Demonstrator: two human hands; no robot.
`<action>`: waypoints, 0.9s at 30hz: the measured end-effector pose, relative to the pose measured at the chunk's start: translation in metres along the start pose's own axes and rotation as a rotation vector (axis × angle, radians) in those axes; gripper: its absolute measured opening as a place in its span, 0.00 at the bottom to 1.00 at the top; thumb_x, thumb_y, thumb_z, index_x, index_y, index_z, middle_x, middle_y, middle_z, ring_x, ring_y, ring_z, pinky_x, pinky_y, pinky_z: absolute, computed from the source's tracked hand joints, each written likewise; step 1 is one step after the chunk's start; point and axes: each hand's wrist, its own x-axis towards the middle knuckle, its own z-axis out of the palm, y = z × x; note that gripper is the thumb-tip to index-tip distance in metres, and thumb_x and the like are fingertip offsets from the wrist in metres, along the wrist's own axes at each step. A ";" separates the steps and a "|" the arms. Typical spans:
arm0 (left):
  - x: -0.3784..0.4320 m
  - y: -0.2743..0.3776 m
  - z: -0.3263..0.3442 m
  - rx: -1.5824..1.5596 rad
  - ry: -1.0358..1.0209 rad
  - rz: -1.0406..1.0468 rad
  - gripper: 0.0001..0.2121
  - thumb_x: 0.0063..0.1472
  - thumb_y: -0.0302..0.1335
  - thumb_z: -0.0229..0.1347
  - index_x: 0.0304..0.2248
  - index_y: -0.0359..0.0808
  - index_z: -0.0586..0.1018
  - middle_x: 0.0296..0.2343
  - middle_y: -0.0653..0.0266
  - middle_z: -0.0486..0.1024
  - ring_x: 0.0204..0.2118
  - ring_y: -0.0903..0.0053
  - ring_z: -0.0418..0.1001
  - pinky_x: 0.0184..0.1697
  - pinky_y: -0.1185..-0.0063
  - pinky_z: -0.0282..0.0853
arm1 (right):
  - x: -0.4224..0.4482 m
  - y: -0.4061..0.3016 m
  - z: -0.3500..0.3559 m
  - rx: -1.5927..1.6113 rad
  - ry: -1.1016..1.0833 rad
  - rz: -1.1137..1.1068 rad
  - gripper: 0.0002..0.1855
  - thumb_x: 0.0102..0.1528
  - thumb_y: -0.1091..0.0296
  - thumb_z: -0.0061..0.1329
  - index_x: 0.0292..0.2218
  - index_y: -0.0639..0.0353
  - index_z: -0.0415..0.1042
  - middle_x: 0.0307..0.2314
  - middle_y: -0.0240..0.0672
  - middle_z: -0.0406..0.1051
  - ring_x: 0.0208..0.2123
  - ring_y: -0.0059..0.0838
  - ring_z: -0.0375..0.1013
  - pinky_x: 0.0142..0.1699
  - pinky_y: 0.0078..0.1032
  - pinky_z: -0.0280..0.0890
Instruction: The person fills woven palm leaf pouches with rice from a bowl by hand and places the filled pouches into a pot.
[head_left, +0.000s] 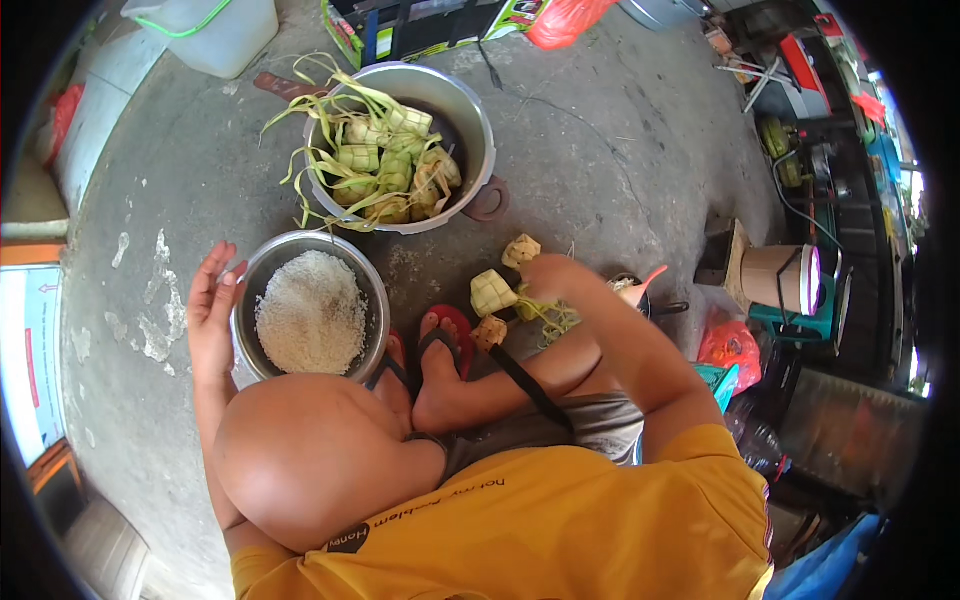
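Note:
My left hand (212, 315) is raised at the left rim of a steel bowl (376, 289), fingers up and thumb apart, holding nothing. Uncooked white rice (311, 315) is heaped inside the bowl. My right hand (553, 279), partly blurred, reaches over several small woven palm-leaf ketupat casings on the floor. A pale green casing (493, 292) lies left of its fingers, and a browner casing (520, 251) sits just beyond them. Whether the fingers grip anything is hidden. Another brownish casing (490, 332) lies by my foot, with loose leaf strands (556, 322) beneath my wrist.
Beyond the bowl, a large metal pot (480, 142) holds several woven casings (394, 169) with long trailing leaf ends. A pan handle (670, 307) and an orange utensil (654, 277) show past my right forearm. A brown bucket (776, 279) stands at right, a translucent tub (225, 45) at upper left.

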 end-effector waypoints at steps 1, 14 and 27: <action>-0.001 0.006 -0.005 0.008 0.021 0.028 0.19 0.59 0.29 0.49 0.50 0.36 0.65 0.48 0.62 0.65 0.48 0.73 0.65 0.50 0.78 0.59 | -0.001 -0.010 0.018 -0.025 0.041 0.083 0.14 0.46 0.63 0.46 0.33 0.62 0.73 0.36 0.43 0.70 0.36 0.43 0.71 0.42 0.32 0.66; -0.098 0.127 0.019 0.030 -0.080 0.345 0.20 0.57 0.26 0.50 0.50 0.34 0.65 0.49 0.59 0.64 0.50 0.70 0.63 0.50 0.76 0.58 | -0.104 -0.029 -0.039 0.378 0.460 -0.302 0.05 0.51 0.74 0.41 0.31 0.61 0.66 0.23 0.39 0.70 0.25 0.33 0.71 0.31 0.29 0.64; -0.187 0.164 0.123 -0.151 -0.736 -0.061 0.30 0.52 0.23 0.56 0.53 0.39 0.57 0.44 0.62 0.66 0.39 0.77 0.70 0.36 0.81 0.71 | -0.312 -0.098 -0.127 0.167 0.715 -0.869 0.08 0.51 0.69 0.46 0.34 0.61 0.68 0.24 0.39 0.70 0.27 0.36 0.69 0.34 0.29 0.62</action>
